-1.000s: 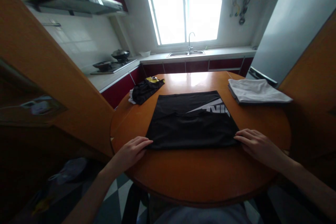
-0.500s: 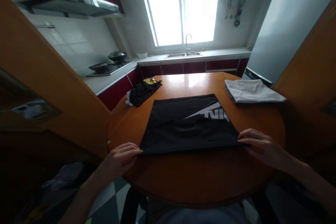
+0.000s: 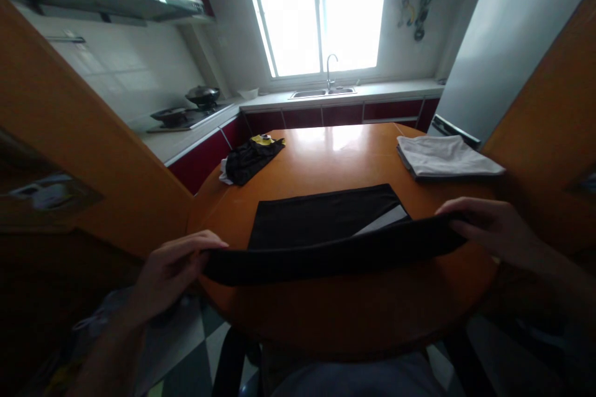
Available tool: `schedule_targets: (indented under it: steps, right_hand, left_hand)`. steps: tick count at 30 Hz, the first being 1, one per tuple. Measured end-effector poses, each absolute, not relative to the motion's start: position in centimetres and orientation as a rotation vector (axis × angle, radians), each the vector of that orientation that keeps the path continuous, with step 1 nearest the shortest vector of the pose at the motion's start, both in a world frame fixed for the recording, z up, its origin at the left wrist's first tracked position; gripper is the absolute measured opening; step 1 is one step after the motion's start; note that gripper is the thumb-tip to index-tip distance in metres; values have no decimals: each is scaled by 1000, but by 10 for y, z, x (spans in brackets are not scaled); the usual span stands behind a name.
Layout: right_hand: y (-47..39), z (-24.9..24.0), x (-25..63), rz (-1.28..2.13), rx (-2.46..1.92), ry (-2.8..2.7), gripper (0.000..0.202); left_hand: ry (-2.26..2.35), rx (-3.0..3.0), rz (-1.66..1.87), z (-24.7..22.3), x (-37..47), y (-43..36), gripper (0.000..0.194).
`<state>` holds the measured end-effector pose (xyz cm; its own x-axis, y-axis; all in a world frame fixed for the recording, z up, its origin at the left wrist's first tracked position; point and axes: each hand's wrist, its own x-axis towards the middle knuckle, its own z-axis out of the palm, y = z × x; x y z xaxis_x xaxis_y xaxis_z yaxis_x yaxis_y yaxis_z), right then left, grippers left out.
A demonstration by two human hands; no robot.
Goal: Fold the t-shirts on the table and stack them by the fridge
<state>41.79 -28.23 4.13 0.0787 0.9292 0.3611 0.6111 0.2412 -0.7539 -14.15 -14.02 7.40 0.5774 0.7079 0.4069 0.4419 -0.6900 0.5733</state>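
A black T-shirt (image 3: 321, 217) with a pale printed mark lies partly on the round wooden table (image 3: 344, 316). Its near edge is raised off the tabletop and stretched between my two hands. My left hand (image 3: 170, 267) pinches the left end of that edge between thumb and fingers. At the other end my right hand (image 3: 488, 229) grips the cloth, slightly higher than the left. The lifted fold hides most of the print, leaving one grey stripe in sight.
A crumpled black and yellow garment (image 3: 254, 158) lies at the table's far left. Folded light grey cloth (image 3: 449, 158) sits at the far right. Beyond the table are a counter with a sink (image 3: 321, 93), a stove with pans (image 3: 202, 96) and a fridge (image 3: 503, 43).
Both hands have lifted the shirt's near edge off the table and moved farther apart. The lettering that showed before is now covered by the raised fold.
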Motion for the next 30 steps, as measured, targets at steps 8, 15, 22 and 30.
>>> schedule_targets:
  steps: [8,15,22,30]
  right_hand:
    - [-179,38,428,460,-1513,-1500,31]
    - [-100,-20,427,527,-1717,-1468,22]
    - [-92,-47,435,481,-1682,-1503,25]
    - [-83,-54,437,386,-1695,-1522,29]
  left_hand:
    - [1290,2318,839,67,-95,-50,39]
    - [1303,2411,502,6,-63,34,35]
    - [1245,2443,531,-22,-75,46,36]
    - [1257,2498,555,-23,-75,52,35]
